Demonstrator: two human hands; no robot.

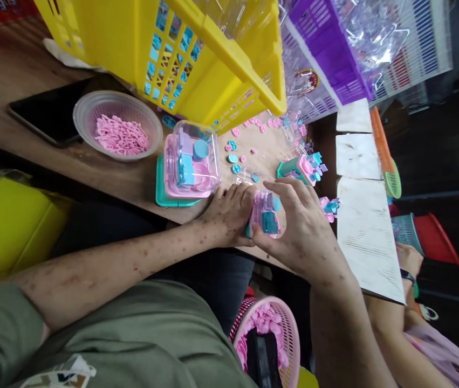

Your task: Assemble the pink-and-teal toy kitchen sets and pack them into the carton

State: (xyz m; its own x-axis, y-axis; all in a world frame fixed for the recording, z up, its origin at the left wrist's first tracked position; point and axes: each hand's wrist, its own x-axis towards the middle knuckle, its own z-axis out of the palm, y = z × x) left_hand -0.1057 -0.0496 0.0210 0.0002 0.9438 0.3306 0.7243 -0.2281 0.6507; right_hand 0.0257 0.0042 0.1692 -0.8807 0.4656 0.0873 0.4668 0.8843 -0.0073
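Observation:
Near the table's front edge, a small pink and teal toy box (266,214) with lilac and blue pieces stands between both hands. My left hand (231,215) grips its left side, fingers closed against it. Over its right side curves my right hand (297,221), thumb at the near corner and fingers at the far one, taking hold of it. Left of them sits a similar toy box with a clear lid (194,156) on a teal base. Beyond my right hand lies another teal and pink toy (302,168).
A bowl of pink pieces (87,116) and a black phone (47,110) lie left. Yellow (229,64) and purple (326,43) baskets line the back. Small pink and blue parts scatter over the table. A pink basket (289,323) stands below; another person's hand (409,258) is right.

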